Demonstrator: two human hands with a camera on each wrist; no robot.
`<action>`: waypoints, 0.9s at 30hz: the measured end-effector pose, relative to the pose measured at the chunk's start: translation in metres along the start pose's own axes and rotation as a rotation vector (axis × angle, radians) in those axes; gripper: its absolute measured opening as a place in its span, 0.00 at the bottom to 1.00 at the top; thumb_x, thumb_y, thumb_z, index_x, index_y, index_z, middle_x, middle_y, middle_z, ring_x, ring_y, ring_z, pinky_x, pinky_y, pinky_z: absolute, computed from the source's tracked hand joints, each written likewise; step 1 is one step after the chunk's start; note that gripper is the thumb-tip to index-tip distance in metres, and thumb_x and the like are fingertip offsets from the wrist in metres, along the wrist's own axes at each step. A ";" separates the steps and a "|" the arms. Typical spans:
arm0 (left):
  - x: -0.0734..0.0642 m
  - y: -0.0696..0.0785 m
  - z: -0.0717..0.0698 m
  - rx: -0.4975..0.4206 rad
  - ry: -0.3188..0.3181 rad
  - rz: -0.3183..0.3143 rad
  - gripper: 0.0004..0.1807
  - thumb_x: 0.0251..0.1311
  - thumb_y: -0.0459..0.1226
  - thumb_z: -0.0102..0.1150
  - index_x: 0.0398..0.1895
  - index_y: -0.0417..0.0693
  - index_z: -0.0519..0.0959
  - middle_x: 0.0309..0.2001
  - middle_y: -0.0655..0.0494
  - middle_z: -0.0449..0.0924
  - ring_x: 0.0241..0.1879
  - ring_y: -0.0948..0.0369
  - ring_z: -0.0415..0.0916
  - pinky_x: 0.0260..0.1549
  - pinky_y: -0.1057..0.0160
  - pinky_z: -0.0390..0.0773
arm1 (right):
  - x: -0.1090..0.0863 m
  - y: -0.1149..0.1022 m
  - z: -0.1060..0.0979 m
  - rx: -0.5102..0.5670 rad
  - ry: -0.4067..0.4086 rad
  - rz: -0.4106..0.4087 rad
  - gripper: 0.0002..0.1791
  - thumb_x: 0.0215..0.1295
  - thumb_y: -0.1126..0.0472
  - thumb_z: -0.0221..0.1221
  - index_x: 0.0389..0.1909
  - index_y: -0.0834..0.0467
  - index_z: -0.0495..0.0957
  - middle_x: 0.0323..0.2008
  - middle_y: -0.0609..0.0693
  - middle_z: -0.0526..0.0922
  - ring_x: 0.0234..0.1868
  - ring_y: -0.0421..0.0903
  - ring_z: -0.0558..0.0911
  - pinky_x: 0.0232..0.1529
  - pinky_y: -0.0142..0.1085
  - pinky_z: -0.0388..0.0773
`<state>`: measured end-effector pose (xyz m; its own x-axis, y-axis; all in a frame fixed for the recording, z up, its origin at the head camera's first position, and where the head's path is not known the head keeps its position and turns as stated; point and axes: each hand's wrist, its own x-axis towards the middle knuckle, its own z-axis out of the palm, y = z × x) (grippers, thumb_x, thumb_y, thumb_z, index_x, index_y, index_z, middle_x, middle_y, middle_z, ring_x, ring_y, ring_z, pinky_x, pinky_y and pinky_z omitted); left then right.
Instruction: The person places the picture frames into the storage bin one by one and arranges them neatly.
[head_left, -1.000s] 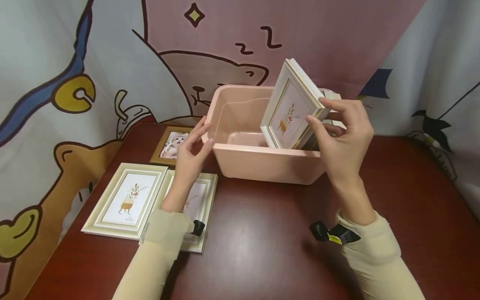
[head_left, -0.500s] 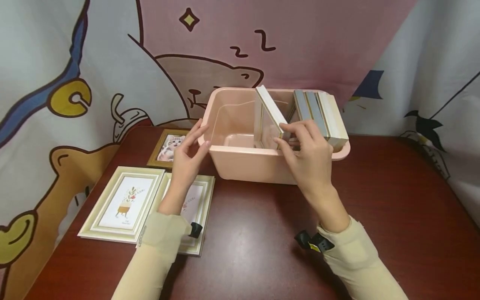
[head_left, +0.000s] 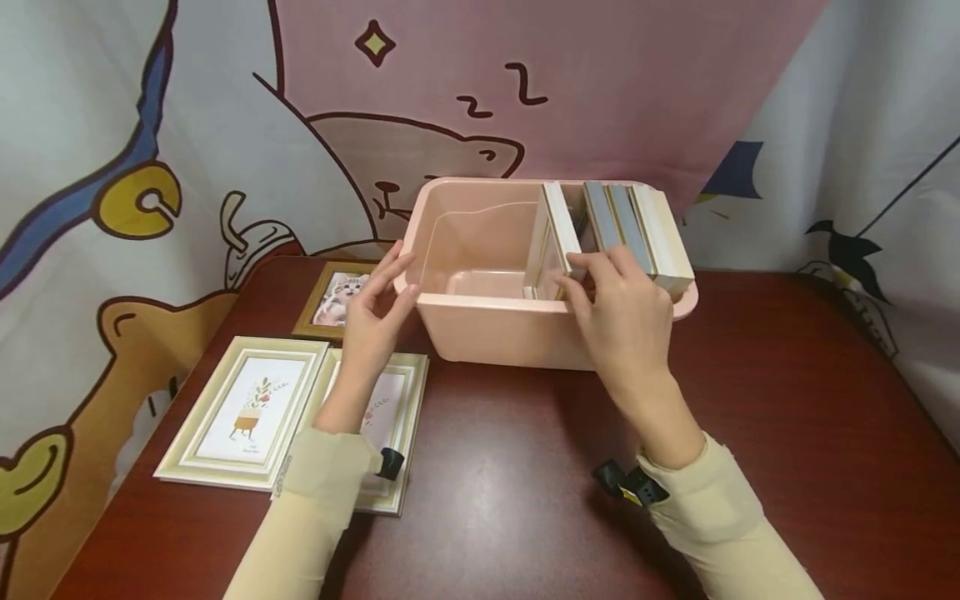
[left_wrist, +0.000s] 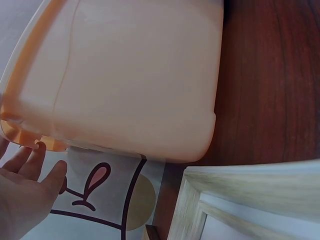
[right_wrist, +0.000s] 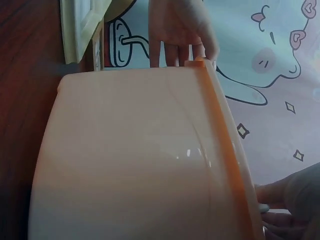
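Observation:
A pink plastic bin (head_left: pixel 495 332) stands on the table; its front wall (left_wrist: pixel 145 80) fills much of both wrist views. My left hand (head_left: pixel 372 312) holds the bin's left front corner, with fingers and thumb at the rim. Inside the bin, a white picture frame (head_left: pixel 560 227) with gold trim stands on edge, nearly upright. My right hand (head_left: pixel 628 321) pinches its near top corner between thumb and forefinger. The right wrist view shows part of this hand (right_wrist: pixel 285 200) behind the rim, with the frame hidden by the bin wall.
Grey-edged frames (head_left: pixel 600 215) and cream-edged frames (head_left: pixel 663 237) stand on edge at the bin's right end. Left of the bin lie two cream picture frames, one (head_left: pixel 243 408) fully visible, the other (head_left: pixel 408 433) partly under my left arm. A brown-framed cat picture (head_left: pixel 318 304) lies behind them.
My right hand has lowered the white picture frame from above the rim into the bin, moving it left, then slightly right and more upright. The left hand has stayed at the bin's corner.

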<state>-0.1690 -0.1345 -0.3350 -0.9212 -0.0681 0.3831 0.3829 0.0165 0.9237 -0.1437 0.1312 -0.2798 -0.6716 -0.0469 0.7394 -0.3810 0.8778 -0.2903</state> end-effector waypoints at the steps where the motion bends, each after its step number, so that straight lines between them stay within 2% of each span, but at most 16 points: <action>1: 0.000 0.000 0.000 -0.001 -0.001 -0.001 0.22 0.67 0.30 0.58 0.64 0.37 0.75 0.75 0.49 0.64 0.72 0.62 0.64 0.68 0.70 0.69 | 0.000 0.000 -0.001 -0.009 0.002 0.003 0.16 0.60 0.54 0.70 0.43 0.62 0.87 0.30 0.57 0.81 0.26 0.53 0.80 0.18 0.48 0.72; 4: 0.000 0.001 0.000 -0.002 -0.001 -0.001 0.22 0.67 0.30 0.58 0.64 0.37 0.75 0.75 0.49 0.64 0.73 0.61 0.65 0.68 0.71 0.69 | 0.001 0.002 -0.001 -0.033 0.018 0.000 0.16 0.60 0.55 0.70 0.43 0.61 0.87 0.29 0.57 0.82 0.29 0.56 0.80 0.22 0.49 0.73; 9: 0.000 0.001 0.000 -0.003 -0.001 0.000 0.22 0.67 0.30 0.57 0.64 0.37 0.75 0.75 0.49 0.64 0.72 0.60 0.66 0.68 0.71 0.70 | 0.002 0.005 -0.001 -0.041 0.047 -0.010 0.16 0.57 0.55 0.71 0.41 0.62 0.87 0.32 0.59 0.83 0.37 0.61 0.74 0.34 0.52 0.72; 16: 0.000 0.001 -0.002 0.014 0.003 -0.009 0.22 0.68 0.31 0.57 0.64 0.39 0.76 0.74 0.54 0.65 0.70 0.60 0.68 0.65 0.73 0.72 | 0.005 0.013 -0.002 -0.043 0.074 0.003 0.15 0.55 0.56 0.73 0.39 0.61 0.88 0.38 0.60 0.76 0.45 0.63 0.69 0.42 0.57 0.73; 22: -0.001 0.001 -0.002 0.012 0.000 -0.020 0.22 0.68 0.31 0.57 0.64 0.40 0.76 0.74 0.54 0.65 0.70 0.61 0.68 0.65 0.73 0.72 | -0.001 0.021 -0.005 0.098 0.109 -0.019 0.13 0.58 0.58 0.71 0.41 0.61 0.87 0.41 0.62 0.78 0.47 0.63 0.68 0.50 0.58 0.67; 27: -0.001 0.001 -0.001 0.023 -0.005 -0.007 0.22 0.67 0.31 0.58 0.64 0.39 0.75 0.74 0.52 0.65 0.71 0.61 0.66 0.65 0.73 0.71 | -0.002 0.038 -0.019 0.186 0.161 0.012 0.14 0.58 0.61 0.71 0.43 0.63 0.86 0.43 0.65 0.78 0.47 0.64 0.68 0.51 0.54 0.64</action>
<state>-0.1674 -0.1352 -0.3343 -0.9240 -0.0633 0.3770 0.3752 0.0390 0.9261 -0.1446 0.1741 -0.2808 -0.5723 0.0531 0.8184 -0.4938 0.7744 -0.3955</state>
